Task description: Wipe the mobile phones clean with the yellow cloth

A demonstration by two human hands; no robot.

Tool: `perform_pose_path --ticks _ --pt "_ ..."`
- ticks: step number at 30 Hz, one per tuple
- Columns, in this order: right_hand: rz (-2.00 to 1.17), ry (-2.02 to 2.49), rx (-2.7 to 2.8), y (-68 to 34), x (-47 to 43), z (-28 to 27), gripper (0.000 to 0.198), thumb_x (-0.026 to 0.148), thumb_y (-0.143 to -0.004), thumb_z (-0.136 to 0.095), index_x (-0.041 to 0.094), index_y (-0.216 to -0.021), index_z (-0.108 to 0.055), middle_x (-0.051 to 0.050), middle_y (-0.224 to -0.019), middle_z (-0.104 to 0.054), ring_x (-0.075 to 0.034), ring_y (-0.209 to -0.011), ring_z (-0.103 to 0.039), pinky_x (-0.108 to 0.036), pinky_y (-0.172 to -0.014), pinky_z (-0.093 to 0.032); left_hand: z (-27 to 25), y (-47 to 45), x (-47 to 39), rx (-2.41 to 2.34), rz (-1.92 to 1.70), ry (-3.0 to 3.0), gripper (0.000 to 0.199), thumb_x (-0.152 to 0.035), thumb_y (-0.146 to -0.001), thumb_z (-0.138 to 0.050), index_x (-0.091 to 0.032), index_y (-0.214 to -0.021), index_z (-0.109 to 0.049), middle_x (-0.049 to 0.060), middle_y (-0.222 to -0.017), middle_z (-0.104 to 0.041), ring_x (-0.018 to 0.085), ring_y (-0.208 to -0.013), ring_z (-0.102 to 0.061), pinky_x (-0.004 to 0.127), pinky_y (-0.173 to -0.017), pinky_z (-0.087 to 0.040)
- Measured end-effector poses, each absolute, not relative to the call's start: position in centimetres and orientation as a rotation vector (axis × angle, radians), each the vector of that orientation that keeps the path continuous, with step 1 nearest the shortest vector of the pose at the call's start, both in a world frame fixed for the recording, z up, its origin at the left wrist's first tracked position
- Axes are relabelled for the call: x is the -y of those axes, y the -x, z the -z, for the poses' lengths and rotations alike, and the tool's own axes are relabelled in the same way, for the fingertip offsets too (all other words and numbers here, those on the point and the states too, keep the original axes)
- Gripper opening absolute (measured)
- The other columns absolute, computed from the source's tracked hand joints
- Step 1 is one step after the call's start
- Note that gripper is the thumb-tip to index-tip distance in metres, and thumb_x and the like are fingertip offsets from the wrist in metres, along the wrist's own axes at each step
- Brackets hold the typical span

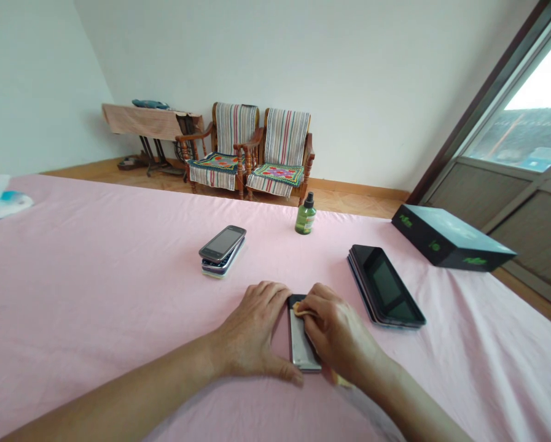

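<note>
A phone (303,347) with a silvery face and a dark top end lies flat on the pink cloth in front of me. Against its left side rests my left hand (259,334), thumb spread from the fingers and touching near the lower corner. My right hand (337,328) is closed on a yellowish cloth (299,308) and presses it to the upper part of the phone. A loose end of that cloth shows below my right hand. The fingertips of my right hand cover part of the phone's right side.
Stacked phones (223,245) lie ahead on the left; stacked tablets (386,288) lie on the right. Farther back stand a green spray bottle (305,218) and a black box (450,236). A blue-and-white packet (5,205) is at far left. Two chairs (282,150) stand beyond the pink-covered surface.
</note>
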State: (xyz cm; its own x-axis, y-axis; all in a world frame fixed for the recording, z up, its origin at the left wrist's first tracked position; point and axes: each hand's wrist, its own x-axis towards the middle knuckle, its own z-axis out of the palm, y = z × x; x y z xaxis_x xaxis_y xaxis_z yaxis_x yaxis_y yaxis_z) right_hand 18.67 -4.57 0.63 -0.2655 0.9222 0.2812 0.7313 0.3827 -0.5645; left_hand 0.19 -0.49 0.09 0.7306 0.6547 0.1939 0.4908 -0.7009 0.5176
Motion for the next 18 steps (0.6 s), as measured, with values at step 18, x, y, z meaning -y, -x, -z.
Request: perform_pose_path --ticks 18 --pt "-0.402 1.496 2.091 -20.8 4.8 -1.2 0.026 -0.003 -0.074 -0.048 0.016 -0.070 -0.065 -0.003 -0.074 -0.055 -0.016 -0.068 -0.056 -0.028 -0.063 -0.043 -0.2 0.0 0.5 -0.873 -0.486 -2.499 0.097 -0.072 -0.053 -0.077 -0.019 -0.127 -0.045 0.014 -0.125 -0.051 0.036 -0.113 -0.046 0.051 -0.100 -0.036"
